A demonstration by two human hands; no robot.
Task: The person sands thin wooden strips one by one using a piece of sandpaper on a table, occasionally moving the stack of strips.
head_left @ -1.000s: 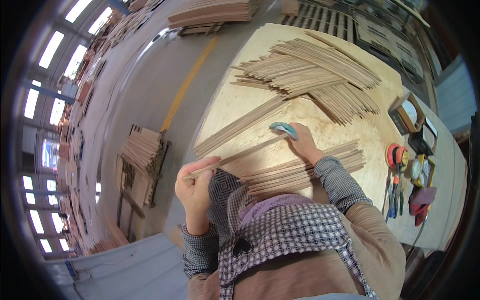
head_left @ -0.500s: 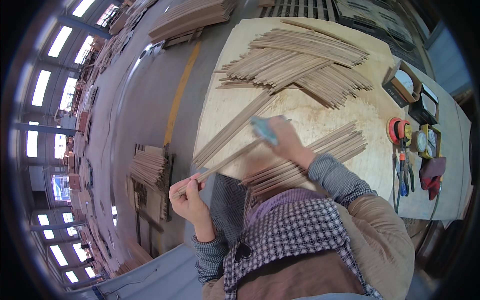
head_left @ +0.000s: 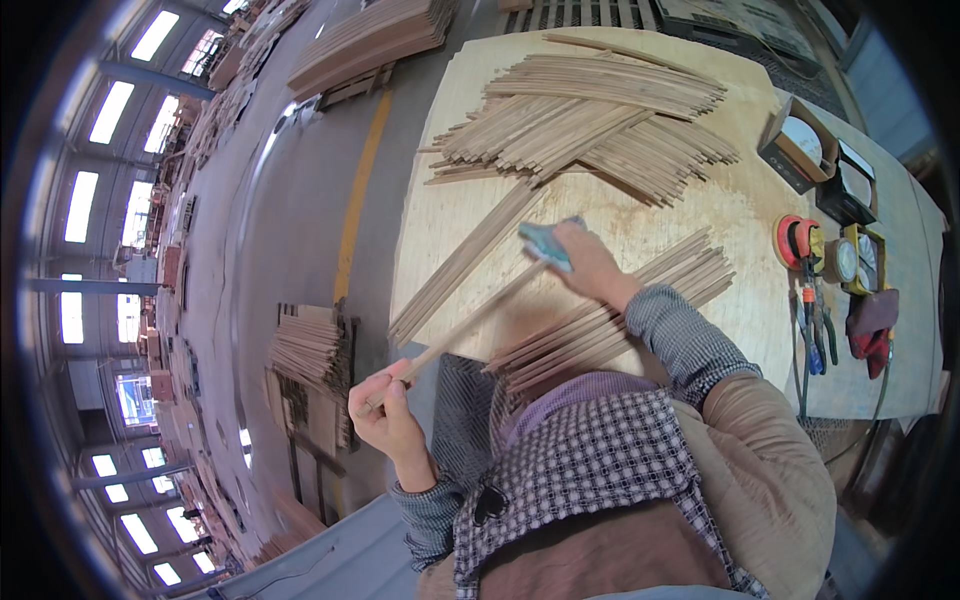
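Near the table's left front corner, my left hand (head_left: 392, 412) is closed around one end of a thin wooden strip (head_left: 468, 325). The strip slants away to the right, over the table edge. At its far end my right hand (head_left: 592, 264) presses a teal cloth or pad (head_left: 546, 246), closed on it; the exact kind is unclear. Close to my body, under my right forearm, lies a row of loose strips (head_left: 560, 345). A few more strips (head_left: 465, 255) lie side by side beyond the held one, parallel to it.
Crossed layers of strips (head_left: 600, 95) are piled at the far side of the pale tabletop (head_left: 640, 225). Toward the right stand open boxes (head_left: 800, 150), a red sander (head_left: 796, 242), pliers (head_left: 828, 335) and a dark red cloth bundle (head_left: 872, 325). Left on the floor, a rack holds more strips (head_left: 305, 342).
My right hand and the teal cloth have shifted slightly right, toward the strip's far end. My left hand has moved a little right, still gripping the strip. The whole view has shifted slightly.
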